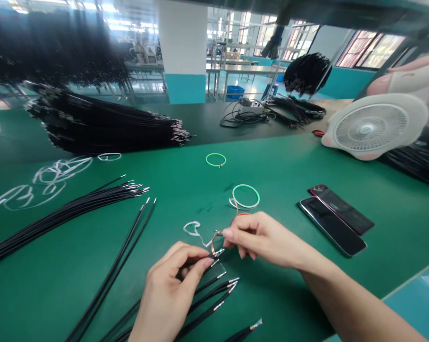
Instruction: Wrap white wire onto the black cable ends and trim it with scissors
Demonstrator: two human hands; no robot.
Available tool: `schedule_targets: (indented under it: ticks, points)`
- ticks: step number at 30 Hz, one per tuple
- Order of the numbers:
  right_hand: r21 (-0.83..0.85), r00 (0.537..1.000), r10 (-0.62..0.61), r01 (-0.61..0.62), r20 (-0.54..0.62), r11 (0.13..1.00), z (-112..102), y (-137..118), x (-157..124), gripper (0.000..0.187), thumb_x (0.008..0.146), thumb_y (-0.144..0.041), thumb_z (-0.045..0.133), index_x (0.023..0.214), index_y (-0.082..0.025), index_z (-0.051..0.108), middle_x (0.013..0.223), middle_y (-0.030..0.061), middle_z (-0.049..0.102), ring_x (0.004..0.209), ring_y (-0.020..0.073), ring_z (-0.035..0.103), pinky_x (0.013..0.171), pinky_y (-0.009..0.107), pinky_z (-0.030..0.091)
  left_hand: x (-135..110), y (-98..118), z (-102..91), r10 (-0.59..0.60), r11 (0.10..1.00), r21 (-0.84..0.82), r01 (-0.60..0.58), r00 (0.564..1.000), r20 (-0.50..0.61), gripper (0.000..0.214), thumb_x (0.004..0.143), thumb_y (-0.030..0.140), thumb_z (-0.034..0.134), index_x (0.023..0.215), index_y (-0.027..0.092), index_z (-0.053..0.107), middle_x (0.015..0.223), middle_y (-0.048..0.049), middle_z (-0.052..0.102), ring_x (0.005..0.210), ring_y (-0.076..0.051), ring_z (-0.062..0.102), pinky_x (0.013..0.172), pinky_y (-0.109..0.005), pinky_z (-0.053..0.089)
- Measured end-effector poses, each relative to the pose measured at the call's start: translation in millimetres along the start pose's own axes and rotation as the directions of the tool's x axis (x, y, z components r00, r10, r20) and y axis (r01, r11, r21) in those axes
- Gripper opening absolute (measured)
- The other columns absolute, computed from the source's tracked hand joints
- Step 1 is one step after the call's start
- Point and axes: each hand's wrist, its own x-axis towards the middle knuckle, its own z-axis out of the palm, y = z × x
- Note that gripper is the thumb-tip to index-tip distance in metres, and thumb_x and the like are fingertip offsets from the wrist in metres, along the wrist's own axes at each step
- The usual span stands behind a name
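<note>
My left hand (175, 285) is closed on a black cable (211, 256), pinching it just behind its silver tip. Close by on the right, my right hand (253, 237) pinches a thin copper-coloured strip (213, 243) that runs down to the cable end. A small silvery end pokes out at its fingertips; what it belongs to is unclear. Below and beside my left hand lie several more black cables (203, 311) with bare silver ends pointing right. Just beyond my right hand rest a green ring of wire (246, 185) and part of an orange loop (243, 214).
Left of my hands lies a bundle of black cables (68, 209), with white string scraps (61, 171) behind it. A larger cable pile (107, 123) stands at the back. To the right are two phones (333, 228) and a white fan (374, 126). Another green ring (216, 154) lies farther back.
</note>
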Motion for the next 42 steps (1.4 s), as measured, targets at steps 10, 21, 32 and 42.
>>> schedule_targets:
  ticks: [10,21,32,42]
  points:
    - [0.161,0.999,0.005,-0.013,0.054,0.987,24.0,18.1,10.8,0.036,0.078,-0.048,0.069,0.063,-0.016,0.062,0.059,-0.0028,0.056,0.055,0.0095,0.044,0.052,0.022,0.034,-5.4,4.6,6.4,0.159,0.985,-0.054,-0.163,0.984,-0.076,0.010,0.080,0.025,0.066,0.077,0.028,0.076,0.075,-0.0041,0.070,0.070,-0.021,0.063,0.067,-0.029,0.045]
    - [0.129,0.990,-0.140,0.139,-0.003,0.982,28.1,24.3,10.9,0.031,0.085,-0.039,0.064,0.066,-0.015,0.060,0.066,-0.0021,0.054,0.059,0.0096,0.043,0.054,0.022,0.034,-10.8,0.6,4.6,0.249,0.964,0.076,-0.254,0.966,0.069,0.015,0.091,0.019,0.053,0.090,0.023,0.067,0.079,-0.0008,0.063,0.071,-0.014,0.059,0.067,-0.023,0.043]
    - [-0.019,0.978,-0.140,0.145,0.156,0.989,13.6,24.1,15.1,0.027,0.090,-0.037,0.059,0.077,-0.014,0.065,0.064,-0.0017,0.057,0.055,0.0096,0.050,0.051,0.021,0.039,-8.7,4.2,6.0,0.102,0.989,0.097,-0.109,0.991,0.081,0.019,0.093,0.026,0.051,0.082,0.021,0.066,0.075,0.0012,0.061,0.065,-0.012,0.054,0.061,-0.022,0.039]
    - [-0.135,0.938,-0.348,0.345,0.004,0.929,21.8,25.2,17.3,0.014,0.087,-0.025,0.063,0.080,-0.015,0.070,0.079,0.0044,0.067,0.076,0.0155,0.062,0.071,0.027,0.048,1.6,-2.4,9.8,-0.214,0.949,-0.214,0.232,0.971,0.105,0.025,0.080,0.041,0.066,0.084,0.017,0.071,0.062,0.0033,0.054,0.050,-0.009,0.047,0.045,-0.020,0.036]
